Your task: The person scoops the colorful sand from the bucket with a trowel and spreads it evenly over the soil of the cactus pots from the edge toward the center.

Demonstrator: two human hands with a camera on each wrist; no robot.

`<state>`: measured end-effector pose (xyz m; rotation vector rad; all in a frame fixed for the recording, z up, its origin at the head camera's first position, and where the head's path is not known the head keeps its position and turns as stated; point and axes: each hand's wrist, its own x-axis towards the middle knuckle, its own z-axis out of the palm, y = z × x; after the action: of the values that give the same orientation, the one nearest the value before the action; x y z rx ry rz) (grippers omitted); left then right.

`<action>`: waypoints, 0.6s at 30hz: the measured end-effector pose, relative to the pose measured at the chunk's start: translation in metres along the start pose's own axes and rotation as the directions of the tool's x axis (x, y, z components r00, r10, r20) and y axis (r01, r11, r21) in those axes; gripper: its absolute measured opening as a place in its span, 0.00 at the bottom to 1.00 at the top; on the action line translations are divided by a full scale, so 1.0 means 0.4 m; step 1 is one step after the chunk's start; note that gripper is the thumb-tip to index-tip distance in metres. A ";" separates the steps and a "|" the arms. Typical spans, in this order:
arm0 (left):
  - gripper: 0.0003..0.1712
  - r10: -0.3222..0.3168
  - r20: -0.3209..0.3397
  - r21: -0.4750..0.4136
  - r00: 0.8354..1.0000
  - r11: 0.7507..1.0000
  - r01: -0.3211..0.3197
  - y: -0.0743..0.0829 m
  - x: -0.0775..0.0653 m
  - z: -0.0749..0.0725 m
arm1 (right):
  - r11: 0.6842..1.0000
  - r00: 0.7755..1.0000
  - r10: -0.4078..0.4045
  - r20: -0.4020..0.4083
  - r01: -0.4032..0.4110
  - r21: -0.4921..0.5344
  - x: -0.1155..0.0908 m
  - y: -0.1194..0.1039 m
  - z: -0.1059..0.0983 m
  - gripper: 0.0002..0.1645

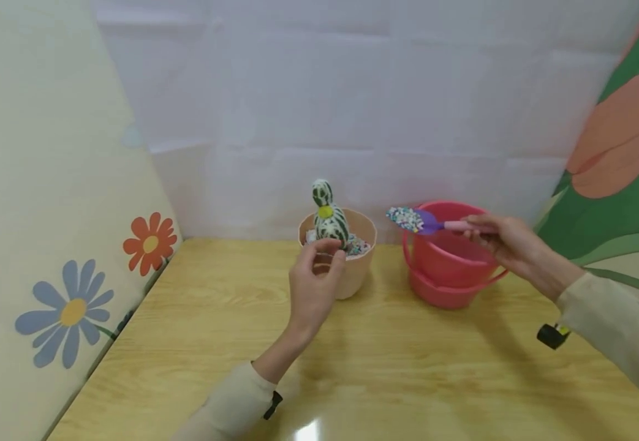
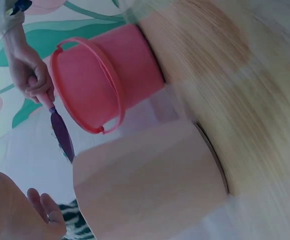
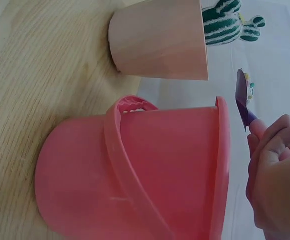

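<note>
Flowerpot (image 1: 358, 274) with toy cactus (image 1: 332, 225); before it, left hand (image 1: 312, 285), half-curled, seemingly empty; rightward, right hand (image 1: 509, 240) gripping loaded trowel (image 1: 431, 222), best level.

Back: a white sheet (image 1: 297, 92), creased in a grid of folds, its lower part meeting the far edge of the tabletop
Left wall (image 1: 32, 153): pale cream, with a blue-grey flower (image 1: 73, 312) and a smaller orange-red flower (image 1: 151, 244), both yellow-centred
Right wall (image 1: 636, 211): large green leaves and salmon-pink shapes
Table (image 1: 209, 306): yellowish wood grain
Light: soft shadows, one white glare (image 1: 307, 431) at the near edge of view
</note>
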<state>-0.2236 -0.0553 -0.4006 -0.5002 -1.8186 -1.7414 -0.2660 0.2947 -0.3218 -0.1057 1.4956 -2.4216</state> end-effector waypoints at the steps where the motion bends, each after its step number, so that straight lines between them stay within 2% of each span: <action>1: 0.11 0.013 -0.024 0.002 1.000 1.000 -0.013 -0.004 0.004 -0.006 | 1.000 1.000 -0.002 -0.007 0.002 -0.007 0.002 -0.001 0.003 0.14; 7: 0.11 0.049 -0.168 0.040 0.984 0.998 -0.043 -0.048 0.037 -0.031 | 1.000 0.998 0.012 -0.056 -0.013 -0.020 0.019 0.000 0.027 0.11; 11: 0.12 0.026 -0.241 0.078 0.970 0.997 -0.007 -0.086 0.056 -0.048 | 0.999 0.996 0.029 -0.084 -0.031 -0.019 0.031 0.005 0.043 0.10; 14: 0.14 -0.047 -0.262 0.092 0.964 0.993 0.074 -0.106 0.064 -0.062 | 0.999 0.995 0.040 -0.089 -0.043 -0.023 0.042 0.010 0.053 0.10; 18: 0.22 -0.199 -0.236 0.090 0.951 0.970 0.225 -0.120 0.069 -0.073 | 0.998 0.997 0.047 -0.062 -0.049 -0.029 0.066 0.013 0.065 0.11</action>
<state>-0.2705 -0.0915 -0.4208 -0.0561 -1.8494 -1.7373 -0.2844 0.2625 -0.3169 -0.0015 1.5433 -2.3855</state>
